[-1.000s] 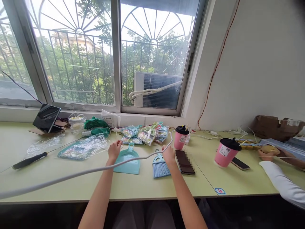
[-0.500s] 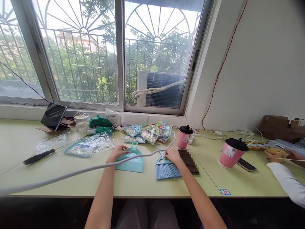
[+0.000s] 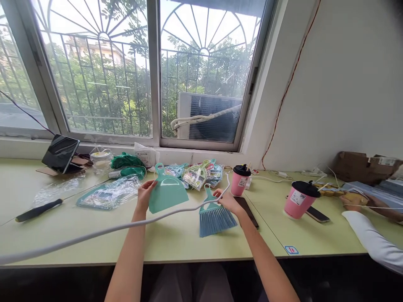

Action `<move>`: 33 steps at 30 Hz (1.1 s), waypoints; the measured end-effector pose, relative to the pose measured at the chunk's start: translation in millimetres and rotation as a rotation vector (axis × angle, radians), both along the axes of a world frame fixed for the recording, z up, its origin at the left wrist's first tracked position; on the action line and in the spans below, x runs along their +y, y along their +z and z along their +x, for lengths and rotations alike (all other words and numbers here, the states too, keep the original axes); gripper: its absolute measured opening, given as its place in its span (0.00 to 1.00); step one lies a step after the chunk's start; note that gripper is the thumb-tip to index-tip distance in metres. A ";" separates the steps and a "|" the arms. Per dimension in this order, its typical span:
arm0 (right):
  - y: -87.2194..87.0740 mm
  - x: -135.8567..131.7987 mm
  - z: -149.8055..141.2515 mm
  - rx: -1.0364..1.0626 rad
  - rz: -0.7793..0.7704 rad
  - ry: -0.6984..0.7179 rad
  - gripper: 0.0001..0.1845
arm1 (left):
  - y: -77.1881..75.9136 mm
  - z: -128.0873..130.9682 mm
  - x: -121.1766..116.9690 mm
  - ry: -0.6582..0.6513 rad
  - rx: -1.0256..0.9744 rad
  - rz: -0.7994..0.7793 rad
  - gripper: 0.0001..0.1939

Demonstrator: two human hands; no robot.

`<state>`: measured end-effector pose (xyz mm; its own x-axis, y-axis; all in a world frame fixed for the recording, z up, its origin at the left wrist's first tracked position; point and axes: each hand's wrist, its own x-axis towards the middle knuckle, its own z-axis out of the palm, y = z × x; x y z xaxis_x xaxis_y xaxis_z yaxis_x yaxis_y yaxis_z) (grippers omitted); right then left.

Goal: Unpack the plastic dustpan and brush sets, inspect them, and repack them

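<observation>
My left hand (image 3: 146, 193) grips the left edge of a teal dustpan (image 3: 168, 195), which is tilted up with its handle pointing away from me. In my right hand (image 3: 227, 201) is a small hand brush (image 3: 216, 220), its blue bristles toward me and its teal handle partly hidden by my fingers. A white cable (image 3: 132, 224) crosses the view in front of both things. Behind the dustpan lie several plastic-wrapped dustpan sets (image 3: 197, 175). Another wrapped set (image 3: 108, 193) rests to the left.
A black-handled tool (image 3: 39, 210), green gloves (image 3: 126, 163) and a propped tablet (image 3: 61, 153) are at left. Right of the brush stand two pink cups (image 3: 241, 182), (image 3: 299, 203) and a dark phone (image 3: 247, 209). Another person's sleeve (image 3: 371, 235) and hands are at far right.
The dustpan has been raised and tilted up from the table by my left hand. The brush in my right hand has also lifted and turned slightly. The whole view has shifted a little.
</observation>
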<state>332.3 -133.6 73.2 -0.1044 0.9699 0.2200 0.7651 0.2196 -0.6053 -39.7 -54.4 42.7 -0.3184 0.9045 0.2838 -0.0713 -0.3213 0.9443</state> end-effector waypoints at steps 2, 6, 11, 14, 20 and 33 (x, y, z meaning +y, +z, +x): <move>15.8 -11.6 3.2 0.305 -0.064 0.236 0.11 | 0.1 1.4 -0.7 -0.004 -0.033 -0.018 0.35; 37.3 -25.8 -11.7 0.620 -0.129 0.413 0.18 | -3.1 12.5 4.2 -0.049 0.022 -0.051 0.38; 16.4 -1.2 -75.0 0.720 -0.107 0.441 0.21 | -4.0 38.7 5.4 -0.229 0.271 0.036 0.37; -8.6 24.1 -110.1 0.633 0.037 0.199 0.16 | -4.9 54.2 0.8 -0.362 0.407 0.083 0.35; -46.5 43.1 -132.9 0.401 0.434 0.017 0.12 | -11.0 69.7 -4.3 -0.377 0.518 0.086 0.30; -41.6 42.3 -98.5 0.392 0.345 0.235 0.26 | 2.3 80.0 -20.2 -0.343 0.551 0.159 0.24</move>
